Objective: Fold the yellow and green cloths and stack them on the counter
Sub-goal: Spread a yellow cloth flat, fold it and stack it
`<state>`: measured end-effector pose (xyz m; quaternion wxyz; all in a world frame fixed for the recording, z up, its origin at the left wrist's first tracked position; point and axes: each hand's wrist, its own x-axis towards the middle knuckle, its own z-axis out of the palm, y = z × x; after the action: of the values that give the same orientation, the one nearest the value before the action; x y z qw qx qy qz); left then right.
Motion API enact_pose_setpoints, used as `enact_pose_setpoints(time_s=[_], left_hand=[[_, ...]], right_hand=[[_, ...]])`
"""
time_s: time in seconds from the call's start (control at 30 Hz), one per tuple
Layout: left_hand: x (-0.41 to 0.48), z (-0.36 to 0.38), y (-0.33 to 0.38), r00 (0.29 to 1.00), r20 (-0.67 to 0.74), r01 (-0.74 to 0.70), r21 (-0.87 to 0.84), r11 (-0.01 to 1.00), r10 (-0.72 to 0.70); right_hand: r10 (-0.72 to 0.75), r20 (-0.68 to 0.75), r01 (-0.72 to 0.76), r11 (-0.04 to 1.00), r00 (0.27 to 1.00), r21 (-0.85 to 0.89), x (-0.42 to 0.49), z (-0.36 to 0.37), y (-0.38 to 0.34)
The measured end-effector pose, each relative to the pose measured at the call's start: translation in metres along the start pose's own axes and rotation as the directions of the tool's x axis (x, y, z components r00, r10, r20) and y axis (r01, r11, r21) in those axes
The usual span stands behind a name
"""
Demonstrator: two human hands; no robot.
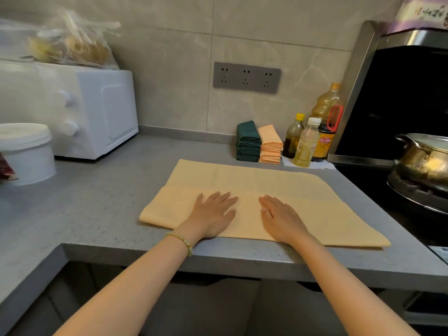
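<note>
Fingers lying flat, you are pressing your left hand and right hand on the yellow cloth near the table edge, probably flattening the fold.

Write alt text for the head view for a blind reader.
A left hand and a right hand press flat on a partly folded yellow cloth on a grey counter. Behind stand a green stack and a yellow stack of folded cloths, beside bottles.
</note>
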<state>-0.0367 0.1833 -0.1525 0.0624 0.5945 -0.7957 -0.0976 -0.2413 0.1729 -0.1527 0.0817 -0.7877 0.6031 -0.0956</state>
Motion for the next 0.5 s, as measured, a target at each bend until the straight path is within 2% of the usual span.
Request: enact_pose_setpoints(time_s=[0.23,0.5], left_hand=[[-0.017,-0.012,-0.040,0.998,0.005,0.069,0.010,0.998,-0.069],[-0.021,-0.016,-0.067,0.956,-0.037,0.293,0.056,0.954,-0.291]], right_hand=[[-0.005,0.009,0.005,1.000,1.000,0.000,0.000,0.000,0.001],[-0.008,0.012,0.008,1.000,1.000,-0.002,0.002,0.001,0.000]])
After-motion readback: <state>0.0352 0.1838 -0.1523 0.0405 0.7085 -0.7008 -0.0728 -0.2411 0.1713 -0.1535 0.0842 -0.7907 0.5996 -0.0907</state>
